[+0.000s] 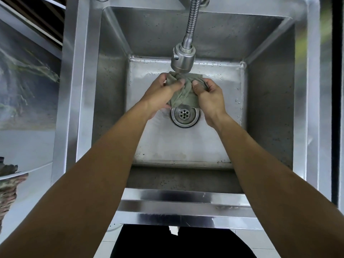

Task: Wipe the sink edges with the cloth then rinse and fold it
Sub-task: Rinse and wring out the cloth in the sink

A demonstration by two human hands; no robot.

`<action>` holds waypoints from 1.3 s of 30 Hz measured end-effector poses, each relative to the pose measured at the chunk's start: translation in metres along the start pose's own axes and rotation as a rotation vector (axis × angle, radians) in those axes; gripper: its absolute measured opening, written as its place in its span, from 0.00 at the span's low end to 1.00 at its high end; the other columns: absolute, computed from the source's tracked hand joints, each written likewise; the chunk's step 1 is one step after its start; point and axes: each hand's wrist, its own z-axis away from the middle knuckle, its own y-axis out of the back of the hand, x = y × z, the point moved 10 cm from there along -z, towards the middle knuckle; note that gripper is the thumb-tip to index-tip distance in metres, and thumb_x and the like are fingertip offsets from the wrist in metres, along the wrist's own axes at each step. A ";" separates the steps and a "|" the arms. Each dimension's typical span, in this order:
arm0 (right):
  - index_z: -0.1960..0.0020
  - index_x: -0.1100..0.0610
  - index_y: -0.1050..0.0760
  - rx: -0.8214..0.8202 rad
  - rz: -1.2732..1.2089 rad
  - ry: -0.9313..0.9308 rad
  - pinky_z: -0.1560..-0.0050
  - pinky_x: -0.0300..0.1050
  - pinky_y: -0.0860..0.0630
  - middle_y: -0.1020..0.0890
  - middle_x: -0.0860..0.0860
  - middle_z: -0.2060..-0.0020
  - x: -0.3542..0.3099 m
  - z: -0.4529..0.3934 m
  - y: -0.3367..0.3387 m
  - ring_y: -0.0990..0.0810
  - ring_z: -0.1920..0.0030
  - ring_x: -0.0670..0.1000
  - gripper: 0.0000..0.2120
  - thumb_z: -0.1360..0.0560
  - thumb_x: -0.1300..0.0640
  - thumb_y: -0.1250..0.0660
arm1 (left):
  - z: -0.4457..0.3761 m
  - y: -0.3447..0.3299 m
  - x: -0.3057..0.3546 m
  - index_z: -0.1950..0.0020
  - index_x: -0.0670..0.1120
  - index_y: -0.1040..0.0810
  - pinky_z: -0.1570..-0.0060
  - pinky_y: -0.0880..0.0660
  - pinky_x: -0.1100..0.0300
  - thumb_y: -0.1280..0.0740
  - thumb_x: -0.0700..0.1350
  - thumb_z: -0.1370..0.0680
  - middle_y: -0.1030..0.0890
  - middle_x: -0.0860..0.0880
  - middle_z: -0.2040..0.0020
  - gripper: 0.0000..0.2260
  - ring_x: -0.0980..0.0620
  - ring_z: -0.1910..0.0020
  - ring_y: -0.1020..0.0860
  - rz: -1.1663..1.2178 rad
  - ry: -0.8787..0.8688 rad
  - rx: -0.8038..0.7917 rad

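head view is looking straight down into a steel sink [275, 101]; both hands are reaching into the basin and bunching an olive-green cloth [183, 97] directly beneath the spray head of the flexible tap [183, 58]; the left hand [163, 94] is gripping the cloth's left side with the thumb pressing across the top, and the right hand [210, 95] is clenching the right side with its fingers curled round a fold; the cloth is hanging between the two hands, its lower edge trailing just above the drain strainer [184, 114], apart from the basin floor as far as can be told; droplets are sitting on the basin floor and walls, though a running stream is not clearly showing; judging by this, the rinse step is under way and the folding is still waiting; the cloth is looking soft, limp and probably soaked, so it is likely handling heavier than dry fabric, sagging wherever it is unsupported and dripping freely; wringing is best done by gripping the bunched middle firmly, while folding is calling for pinching two corners so the fabric is hanging flat.
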 end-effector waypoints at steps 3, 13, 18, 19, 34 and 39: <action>0.47 0.55 0.22 -0.015 0.073 0.044 0.51 0.45 0.18 0.15 0.50 0.55 -0.001 -0.004 -0.011 0.17 0.56 0.46 0.04 0.16 0.61 0.35 | -0.007 0.000 0.008 0.44 0.49 0.24 0.45 0.18 0.49 0.32 0.55 0.18 0.16 0.51 0.49 0.10 0.53 0.50 0.17 -0.087 -0.090 0.129; 0.57 0.43 0.34 0.039 0.411 0.149 0.61 0.45 0.25 0.20 0.42 0.63 0.004 0.007 -0.042 0.22 0.63 0.40 0.10 0.16 0.46 0.44 | 0.001 -0.001 -0.002 0.56 0.48 0.26 0.54 0.22 0.53 0.44 0.55 0.16 0.20 0.52 0.62 0.15 0.54 0.60 0.21 -0.078 -0.156 0.304; 0.60 0.48 0.32 0.049 0.441 0.128 0.62 0.46 0.26 0.21 0.47 0.64 -0.004 -0.004 -0.037 0.23 0.66 0.42 0.14 0.18 0.46 0.46 | 0.015 -0.009 0.008 0.69 0.59 0.28 0.68 0.29 0.70 0.40 0.55 0.19 0.24 0.60 0.70 0.17 0.64 0.69 0.25 0.018 -0.214 0.372; 0.60 0.47 0.31 0.063 0.426 0.151 0.63 0.45 0.27 0.22 0.46 0.65 -0.006 -0.002 -0.038 0.23 0.67 0.40 0.14 0.18 0.46 0.47 | 0.014 -0.006 0.013 0.68 0.59 0.27 0.67 0.29 0.70 0.39 0.55 0.19 0.23 0.60 0.70 0.16 0.64 0.68 0.25 0.014 -0.221 0.372; 0.47 0.50 0.30 -0.188 0.555 0.321 0.61 0.30 0.30 0.20 0.41 0.59 -0.008 0.000 -0.046 0.23 0.60 0.36 0.06 0.14 0.52 0.44 | 0.001 0.002 0.002 0.54 0.50 0.28 0.59 0.25 0.56 0.42 0.57 0.14 0.24 0.55 0.64 0.15 0.58 0.65 0.25 -0.084 -0.201 0.233; 0.51 0.48 0.27 -0.125 0.307 0.172 0.57 0.45 0.23 0.22 0.39 0.62 -0.005 -0.008 -0.035 0.23 0.59 0.43 0.07 0.15 0.56 0.40 | 0.000 -0.001 -0.010 0.38 0.47 0.24 0.56 0.19 0.56 0.35 0.49 0.15 0.17 0.49 0.50 0.08 0.54 0.52 0.18 0.128 -0.095 0.061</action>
